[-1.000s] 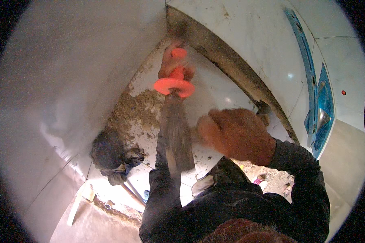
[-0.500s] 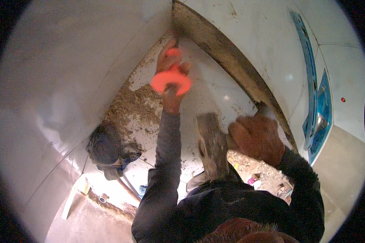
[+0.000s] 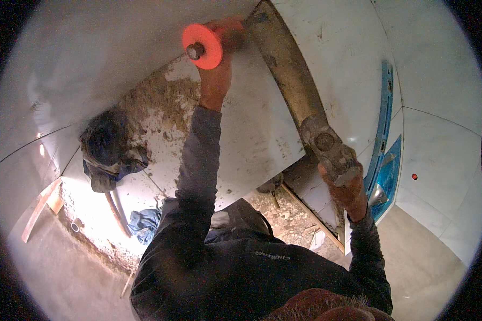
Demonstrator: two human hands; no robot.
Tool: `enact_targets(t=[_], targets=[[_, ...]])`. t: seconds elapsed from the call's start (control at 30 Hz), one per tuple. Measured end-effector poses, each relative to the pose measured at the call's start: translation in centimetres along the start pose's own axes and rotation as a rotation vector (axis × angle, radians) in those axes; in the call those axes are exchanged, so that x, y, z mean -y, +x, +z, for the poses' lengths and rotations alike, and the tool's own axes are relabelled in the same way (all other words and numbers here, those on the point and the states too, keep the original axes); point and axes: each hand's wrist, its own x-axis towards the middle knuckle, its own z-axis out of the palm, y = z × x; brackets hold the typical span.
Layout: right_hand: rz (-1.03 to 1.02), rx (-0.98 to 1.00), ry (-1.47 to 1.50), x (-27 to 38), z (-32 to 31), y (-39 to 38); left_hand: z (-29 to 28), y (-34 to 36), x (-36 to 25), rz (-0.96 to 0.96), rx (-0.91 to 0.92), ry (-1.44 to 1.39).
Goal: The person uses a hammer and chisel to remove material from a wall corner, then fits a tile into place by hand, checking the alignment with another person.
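My left hand [image 3: 218, 77] is stretched far forward, wrapped around a chisel with a round orange hand guard [image 3: 211, 45]. The chisel's struck end [image 3: 195, 51] pokes out through the guard toward me. Its tip is hidden in the dark beyond my fingers, near the corner where the pale left wall meets a mortar-coloured strip [image 3: 286, 64]. On the right, my right hand [image 3: 349, 190] is closed below a thick, dirt-caked hammer head [image 3: 329, 147], most likely on its handle, which is mostly hidden. The hammer is well apart from the chisel.
Brown mortar crumbs [image 3: 163, 104] cover part of the white slab. A dark crumpled bag [image 3: 110, 144] lies at the left, near a blue cloth [image 3: 144, 224]. At the right are a long blue level [image 3: 384, 123] and a blue-faced panel [image 3: 393, 160]. Rubble [image 3: 289, 216] lies close to my body.
My left hand has moved forward and left with the chisel, whose struck end now turns toward me. The hammer has swung from near the middle to the right, its head now farther forward.
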Motion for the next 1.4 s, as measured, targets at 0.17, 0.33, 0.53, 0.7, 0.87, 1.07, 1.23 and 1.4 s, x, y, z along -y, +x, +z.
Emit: enact_targets(t=[0.17,0.33,0.53,0.7,0.87,1.07,1.23,1.4], targets=[[-0.173,-0.048,-0.077,4.0,-3.5,4.6,0.9,0.9,-0.5,0.031,0.079,-0.111],[-0.427,-0.142,-0.202,5.4,-4.1,8.0,1.7,-0.5,0.3,-0.020,0.000,-0.137],[-0.574,-0.177,-0.307,8.0,-3.3,11.0,1.8,0.4,-0.3,-0.078,-0.062,-0.153],[-0.734,-0.187,-0.350,13.2,-3.0,12.1,4.2,0.9,-2.6,-0.199,-0.132,-0.228],[-0.866,-0.240,-0.404,15.4,-4.5,13.1,2.8,1.2,-1.4,-0.075,-0.105,-0.120],[-0.721,-0.362,-0.670,14.5,-3.7,16.1,3.4,0.8,-1.4,-0.009,-0.116,-0.027],[-0.955,-0.352,-0.473,19.3,-4.3,12.6,3.7,0.0,-3.2,0.158,-0.090,0.144],[-0.938,-0.383,-0.538,11.3,-6.8,18.1,5.9,1.9,-2.3,0.407,-0.056,0.380]])
